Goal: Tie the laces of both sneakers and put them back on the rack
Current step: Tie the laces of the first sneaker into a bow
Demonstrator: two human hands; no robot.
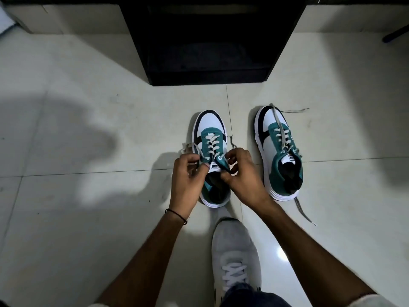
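Two white, teal and black sneakers stand side by side on the tiled floor, toes pointing away from me. Over the tongue of the left sneaker (209, 127) both hands pinch its pale laces. My left hand (188, 176) grips one lace end at the shoe's left side. My right hand (241, 173) holds the other lace end at the right eyelet. The right sneaker (277, 149) stands untouched, its laces (279, 122) loose, one end trailing over the toe and one lying on the floor behind the heel.
A black shoe rack (212, 41) stands straight ahead, its low shelf dark. My own foot in a grey sneaker (234, 251) rests on the floor just behind the left sneaker. A dark chair leg (396, 34) shows at the top right.
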